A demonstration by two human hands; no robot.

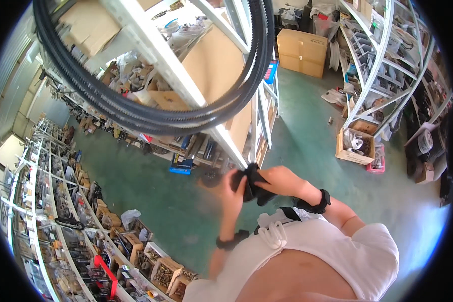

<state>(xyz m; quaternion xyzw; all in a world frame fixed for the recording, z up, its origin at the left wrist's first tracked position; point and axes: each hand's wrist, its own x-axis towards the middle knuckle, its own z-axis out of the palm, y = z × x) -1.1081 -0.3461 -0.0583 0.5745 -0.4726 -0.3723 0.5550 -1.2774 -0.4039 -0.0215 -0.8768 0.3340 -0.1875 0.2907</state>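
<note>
In front of my body both hands are on a black, soft-looking item [256, 187] whose kind I cannot make out. My left hand [233, 194] grips its left side, with the fingers curled round it. From the right, my right hand [283, 181] closes on its upper right part, thumb pressed along it. The item lies close to the foot of a pale metal shelf post [226, 143] as seen from above. Each wrist wears a black band. Some of the item is hidden behind my fingers.
Large loops of black toothed belt [186, 123] hang close above and ahead. Loaded shelves [68, 216] curve along the left, with another metal rack [382, 45] at the right. A cardboard box [302, 52] stands at the back, and a wooden crate [355, 153] sits on the green floor.
</note>
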